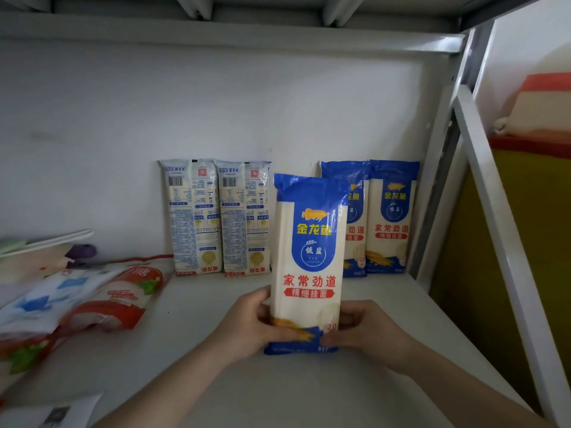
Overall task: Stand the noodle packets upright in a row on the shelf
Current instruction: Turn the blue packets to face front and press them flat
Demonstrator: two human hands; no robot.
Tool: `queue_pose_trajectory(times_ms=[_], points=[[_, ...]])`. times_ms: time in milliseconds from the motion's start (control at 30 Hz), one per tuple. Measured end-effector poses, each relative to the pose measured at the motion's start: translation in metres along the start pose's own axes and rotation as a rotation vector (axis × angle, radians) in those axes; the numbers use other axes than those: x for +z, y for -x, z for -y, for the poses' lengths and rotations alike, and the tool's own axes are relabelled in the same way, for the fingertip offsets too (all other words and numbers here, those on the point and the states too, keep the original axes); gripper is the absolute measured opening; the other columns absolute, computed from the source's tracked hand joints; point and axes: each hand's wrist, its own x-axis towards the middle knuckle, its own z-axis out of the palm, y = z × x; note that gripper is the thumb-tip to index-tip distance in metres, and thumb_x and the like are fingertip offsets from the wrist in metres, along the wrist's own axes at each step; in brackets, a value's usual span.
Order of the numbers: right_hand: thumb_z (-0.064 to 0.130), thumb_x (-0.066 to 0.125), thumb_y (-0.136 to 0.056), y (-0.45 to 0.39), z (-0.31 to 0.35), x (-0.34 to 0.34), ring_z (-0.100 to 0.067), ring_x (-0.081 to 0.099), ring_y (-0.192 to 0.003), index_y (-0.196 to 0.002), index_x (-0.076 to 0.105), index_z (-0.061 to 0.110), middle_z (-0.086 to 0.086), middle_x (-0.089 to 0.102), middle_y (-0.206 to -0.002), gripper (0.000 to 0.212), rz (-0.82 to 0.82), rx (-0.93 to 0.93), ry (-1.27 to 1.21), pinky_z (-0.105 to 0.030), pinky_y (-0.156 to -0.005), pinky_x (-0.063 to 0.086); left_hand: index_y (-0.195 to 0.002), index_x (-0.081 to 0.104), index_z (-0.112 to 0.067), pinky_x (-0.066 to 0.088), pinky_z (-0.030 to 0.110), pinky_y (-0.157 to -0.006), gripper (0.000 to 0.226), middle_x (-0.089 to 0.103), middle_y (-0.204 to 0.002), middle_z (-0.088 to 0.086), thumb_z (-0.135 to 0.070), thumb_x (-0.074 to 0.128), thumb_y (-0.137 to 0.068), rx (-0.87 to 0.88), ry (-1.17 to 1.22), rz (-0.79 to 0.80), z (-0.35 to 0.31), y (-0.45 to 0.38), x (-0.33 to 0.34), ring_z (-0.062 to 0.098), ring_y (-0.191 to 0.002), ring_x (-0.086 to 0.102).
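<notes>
The left part of the blue packet [355, 223] standing at the wall just right of the held noodle packet [309, 257] is covered by that held packet, and the fingers of both hands [309, 332] are hidden behind its lower end, so only thumbs and knuckles are seen. Left of the held noodle packet, the red and white bags [102, 301] are cut off by the picture's left edge, and their print is blurred. The small print on the two reversed packets [216, 217] cannot be read.

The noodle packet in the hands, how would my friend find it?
Look at the white shelf. Four packets lean against its back wall; the held packet stands in front, gripped at its bottom by both hands.
</notes>
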Motion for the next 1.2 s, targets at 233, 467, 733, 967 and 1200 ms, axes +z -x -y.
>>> queue_pose_trajectory(times_ms=[233,467,733,967,1200], points=[[-0.001,0.073,-0.076,-0.044,-0.004,-0.015,-0.012,0.070,-0.095,-0.116,0.066,0.015,0.001,0.074,-0.103,0.044,-0.085,0.003,-0.019,-0.025,-0.077,0.057,-0.110,0.068,-0.016,0.056,0.029,-0.082,0.049,0.075,-0.097,0.005,-0.004,0.082,-0.065,-0.001,0.020,-0.106,0.001,-0.042,-0.013,0.016,-0.090,0.071],[-0.004,0.073,-0.075,-0.091,-0.001,-0.031,-0.007,0.069,-0.081,-0.113,0.066,0.010,0.002,0.073,-0.093,0.041,-0.163,0.018,-0.006,-0.019,-0.064,0.057,-0.098,0.067,-0.022,0.057,0.022,-0.076,0.032,0.073,-0.096,-0.001,-0.004,0.076,-0.073,-0.011,0.116,-0.206,0.016,-0.079,-0.011,0.010,-0.087,0.070],[0.000,0.074,-0.077,-0.130,0.003,-0.042,-0.009,0.066,-0.081,-0.118,0.064,0.004,-0.006,0.070,-0.103,0.042,-0.313,0.021,-0.024,-0.019,-0.063,0.058,-0.117,0.065,-0.014,0.054,0.030,-0.087,0.043,0.071,-0.107,0.004,-0.004,0.074,-0.077,0.032,0.134,-0.338,0.023,-0.118,-0.008,0.016,-0.096,0.067],[0.003,0.074,-0.077,-0.134,-0.003,-0.044,-0.005,0.062,-0.078,-0.119,0.064,0.006,0.002,0.067,-0.094,0.043,-0.372,0.026,0.002,-0.017,-0.060,0.055,-0.122,0.060,-0.009,0.054,0.012,-0.071,0.045,0.067,-0.107,0.004,0.002,0.069,-0.080,0.080,0.155,-0.309,0.026,-0.127,-0.004,0.013,-0.096,0.064],[0.009,0.078,-0.075,-0.138,-0.005,-0.034,-0.017,0.063,-0.089,-0.115,0.066,0.005,-0.005,0.069,-0.106,0.043,-0.483,0.039,0.165,-0.027,-0.071,0.057,-0.121,0.061,-0.010,0.055,0.016,-0.073,0.042,0.068,-0.110,0.005,0.001,0.067,-0.082,0.121,0.090,-0.349,0.036,-0.133,-0.004,0.016,-0.100,0.065]])
